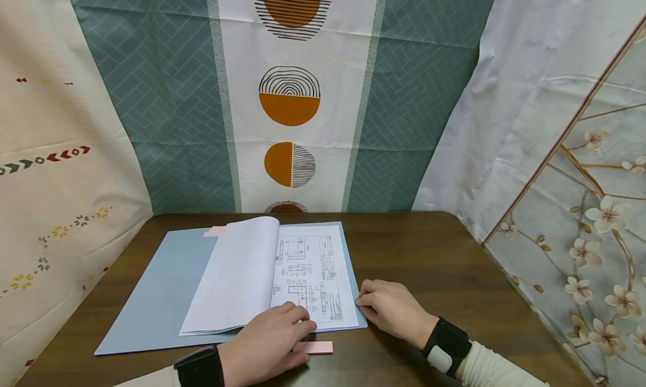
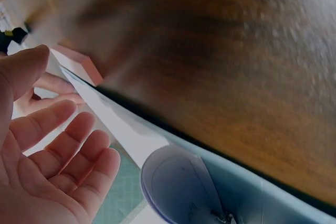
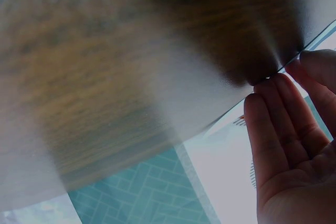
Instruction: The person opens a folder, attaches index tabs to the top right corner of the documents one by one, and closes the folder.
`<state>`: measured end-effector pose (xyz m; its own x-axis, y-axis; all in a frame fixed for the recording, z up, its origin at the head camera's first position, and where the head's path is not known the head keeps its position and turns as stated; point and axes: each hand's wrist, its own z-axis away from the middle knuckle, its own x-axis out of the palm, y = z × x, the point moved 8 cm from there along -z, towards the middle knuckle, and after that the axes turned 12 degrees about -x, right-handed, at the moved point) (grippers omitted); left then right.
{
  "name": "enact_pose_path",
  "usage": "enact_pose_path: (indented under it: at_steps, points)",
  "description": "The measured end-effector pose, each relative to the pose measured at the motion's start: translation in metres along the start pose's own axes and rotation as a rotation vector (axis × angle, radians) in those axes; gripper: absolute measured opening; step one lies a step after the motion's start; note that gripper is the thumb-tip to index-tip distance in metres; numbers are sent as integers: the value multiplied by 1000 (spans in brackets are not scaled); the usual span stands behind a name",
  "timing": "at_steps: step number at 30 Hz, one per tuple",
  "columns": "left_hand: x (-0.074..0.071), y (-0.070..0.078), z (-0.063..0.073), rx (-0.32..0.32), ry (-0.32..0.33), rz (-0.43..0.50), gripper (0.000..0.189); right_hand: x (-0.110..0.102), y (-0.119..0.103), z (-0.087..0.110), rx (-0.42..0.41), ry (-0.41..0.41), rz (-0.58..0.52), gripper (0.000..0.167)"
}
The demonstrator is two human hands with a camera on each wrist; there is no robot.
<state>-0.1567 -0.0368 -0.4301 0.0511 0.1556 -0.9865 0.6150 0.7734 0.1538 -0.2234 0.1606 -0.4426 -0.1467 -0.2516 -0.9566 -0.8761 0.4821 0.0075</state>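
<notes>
A light blue folder (image 1: 146,297) lies spread on the table with a stack of sheets on it. The turned-over sheets (image 1: 232,280) form a curved blank white fold at the left. On the right a page with technical drawings (image 1: 315,275) faces up. My left hand (image 1: 272,342) hovers over the page's lower edge, its fingers loosely bent in the left wrist view and nothing in the palm. A pink sticky-note pad (image 1: 317,348) lies beside that hand, partly covered by it. My right hand (image 1: 396,311) pinches the folder's right edge between thumb and index finger.
The brown wooden table (image 1: 429,252) extends right of the folder. A pink slip (image 1: 214,230) shows at the folder's top edge, behind the turned sheets. Patterned cloths (image 1: 171,95) hang behind the table and on both sides.
</notes>
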Motion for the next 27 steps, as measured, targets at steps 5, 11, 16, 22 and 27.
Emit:
enact_pose_path:
  at_steps: [5,11,16,22,27]
  points:
    - [4,2,1,10,-1,-8,39,1,0,0,-1,3,5,16]
    - [6,1,-1,11,7,-20,38,1,0,1,2,5,4,16]
    - [9,-1,-2,11,5,-25,33,1,1,0,5,4,0,16]
    - [10,-1,0,23,24,-35,29,1,0,0,4,4,2,16]
    - [9,0,1,29,42,-32,24,1,0,0,3,4,3,17]
